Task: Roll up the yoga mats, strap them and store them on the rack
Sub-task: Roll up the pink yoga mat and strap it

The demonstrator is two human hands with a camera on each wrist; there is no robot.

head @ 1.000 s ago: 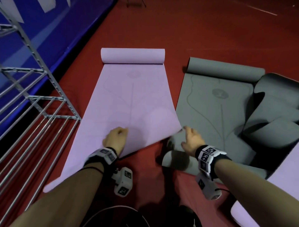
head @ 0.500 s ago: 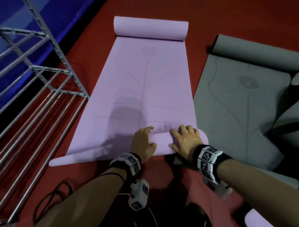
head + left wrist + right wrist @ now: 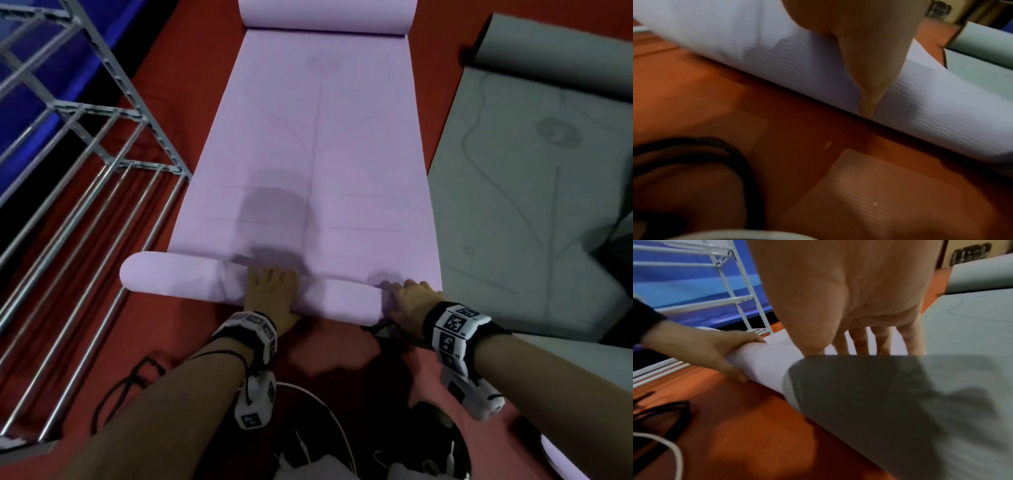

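Observation:
A lilac yoga mat (image 3: pixel 322 144) lies lengthwise on the red floor, its far end curled (image 3: pixel 325 13). Its near end is rolled into a tube (image 3: pixel 178 277). My left hand (image 3: pixel 270 291) grips the middle of the tube, fingers over the top and thumb on the near side, as the right wrist view shows (image 3: pixel 705 350). My right hand (image 3: pixel 411 301) arches over the tube's right end, thumb in front and fingers (image 3: pixel 859 340) reaching down behind it. A grey mat (image 3: pixel 531 171) lies spread to the right, its edge touching the lilac tube (image 3: pixel 764 365).
The metal rack (image 3: pixel 85 154) stands at the left, close to the tube's left end. Behind it is a blue wall pad (image 3: pixel 34 85). A black cord (image 3: pixel 130 387) lies on the floor near my left forearm. Another lilac mat's corner (image 3: pixel 555 455) shows at bottom right.
The near edge of the lilac mat has been folded over and rolled forward into a thicker tube. Both hands moved from the loose corner onto the roll, and my head came closer.

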